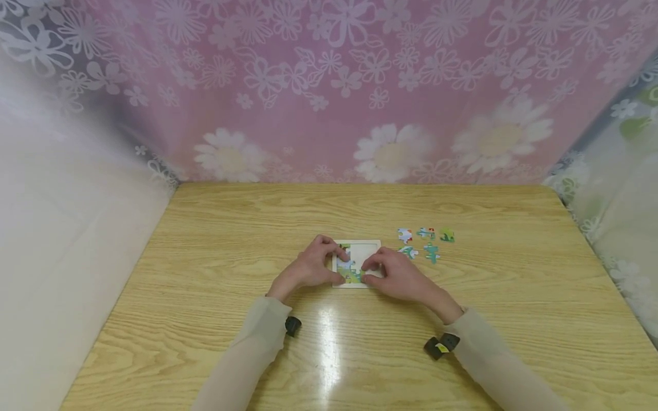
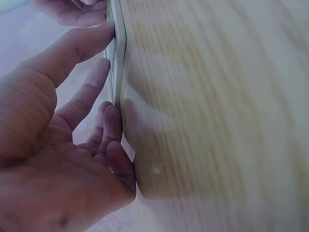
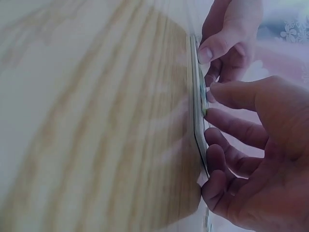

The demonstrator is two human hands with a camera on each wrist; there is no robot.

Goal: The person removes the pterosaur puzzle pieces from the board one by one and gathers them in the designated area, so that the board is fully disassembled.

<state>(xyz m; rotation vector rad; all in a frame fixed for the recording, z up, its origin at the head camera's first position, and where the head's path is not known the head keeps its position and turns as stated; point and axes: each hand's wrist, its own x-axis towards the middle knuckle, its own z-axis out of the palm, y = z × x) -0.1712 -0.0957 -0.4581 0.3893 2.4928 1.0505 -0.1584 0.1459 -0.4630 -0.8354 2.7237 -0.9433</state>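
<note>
A small white-framed jigsaw board lies flat on the table, its left and lower parts filled with joined pieces. My left hand is at the board's left side. Its thumb and forefinger press on the board, and the other fingers rest by the edge in the left wrist view. My right hand reaches over the right side, pinching a puzzle piece, mostly hidden, at the lower part of the picture. A bit of green shows at its forefinger tip in the right wrist view.
Loose puzzle pieces lie right of the board, among them a green one, a white-blue one and a teal one. The wooden table ends at a pink flowered curtain. Black wrist cameras are on both sleeves.
</note>
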